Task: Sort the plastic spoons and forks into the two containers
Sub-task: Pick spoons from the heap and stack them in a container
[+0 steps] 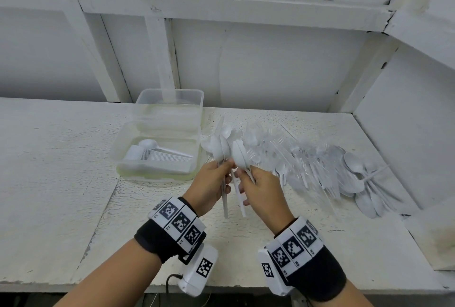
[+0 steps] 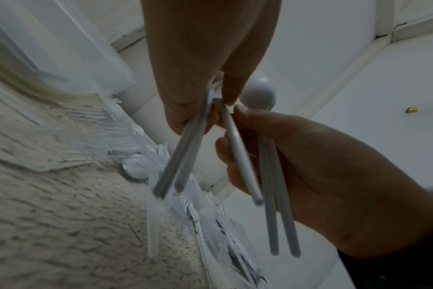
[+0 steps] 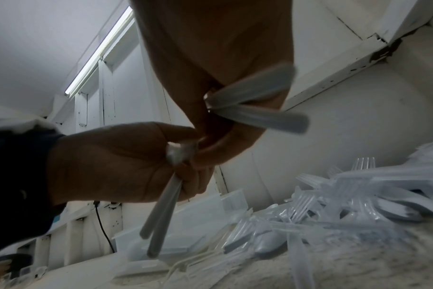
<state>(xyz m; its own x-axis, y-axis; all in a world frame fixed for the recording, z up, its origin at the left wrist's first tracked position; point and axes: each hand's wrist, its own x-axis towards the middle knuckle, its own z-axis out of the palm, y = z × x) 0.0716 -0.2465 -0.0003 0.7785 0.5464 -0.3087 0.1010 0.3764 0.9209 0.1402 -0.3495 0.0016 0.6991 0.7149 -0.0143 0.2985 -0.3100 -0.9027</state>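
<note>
Both hands are raised together over the table front, each gripping a small bunch of white plastic spoons, bowls up and handles down. My left hand (image 1: 221, 171) holds its spoons (image 1: 218, 150) beside the near container. My right hand (image 1: 246, 178) holds its own spoons (image 1: 239, 156), touching the left bunch. In the left wrist view the left hand (image 2: 198, 109) pinches grey-looking handles (image 2: 178, 162). In the right wrist view the right hand (image 3: 210, 109) clamps handles (image 3: 262, 115). The near clear container (image 1: 118, 156) holds a neat stack of white spoons (image 1: 157, 152). The far clear container (image 1: 200, 99) looks empty.
A long loose pile of clear forks (image 1: 290, 156) mixed with white spoons (image 1: 357, 171) stretches from the containers to the right wall. A white wall with beams stands behind the table, and a side panel closes in the right.
</note>
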